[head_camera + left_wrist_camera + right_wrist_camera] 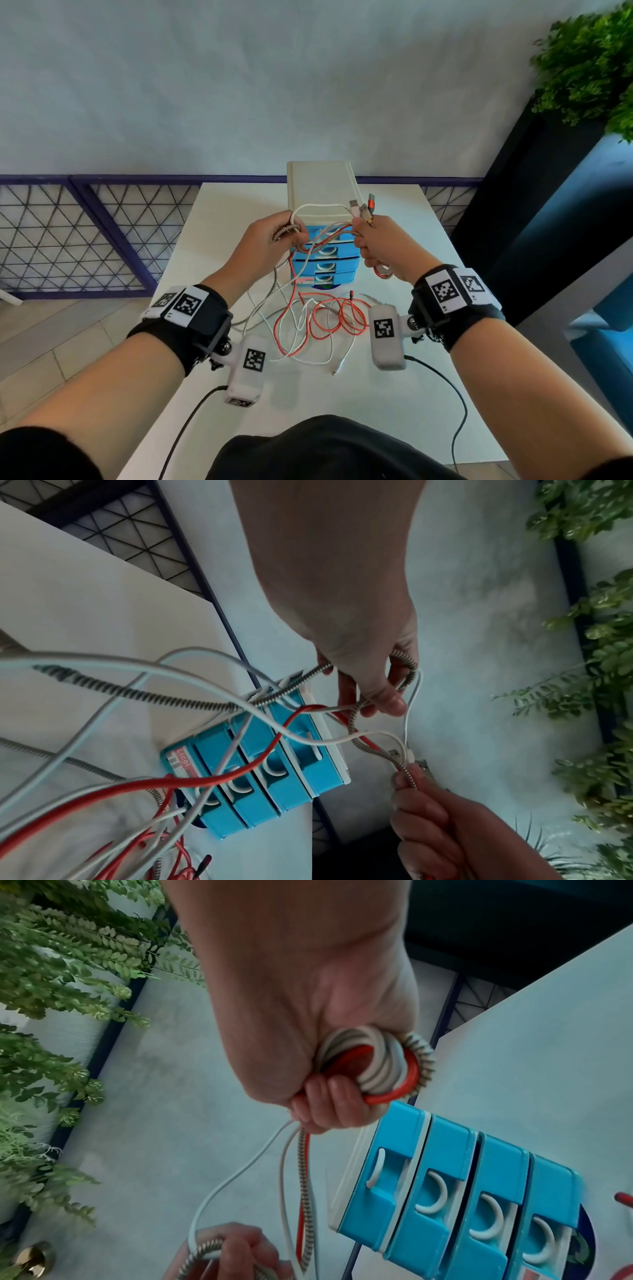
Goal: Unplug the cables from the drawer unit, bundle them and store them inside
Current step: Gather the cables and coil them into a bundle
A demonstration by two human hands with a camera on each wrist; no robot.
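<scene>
While both hands are raised in front of the drawer unit, the only writing that can be read is on a small red-and-white label at the foot of its blue front, which in the left wrist view seems to spell "Licol" (the letters are soft, so that reading is unsure). Black-and-white square markers sit on the wrist straps and camera housings; they carry patterns, not words.

The drawer unit stands upright near the far edge of the white table, its long axis vertical, a cream top above four blue drawers with white curved handles facing the person.

The right hand is closed in a fist around the cables: a small coil of white, red and braided strands bulges from the bottom of the fist, and three USB plugs stick up and away out of its top. From there the strands run sideways, roughly level, across the top drawer to the left hand, whose fingers are curled round the braided and white cables in a loop. The remaining length hangs down and lies in loose red and white loops on the table between the wrists, with a loose white plug end nearest the person.
</scene>
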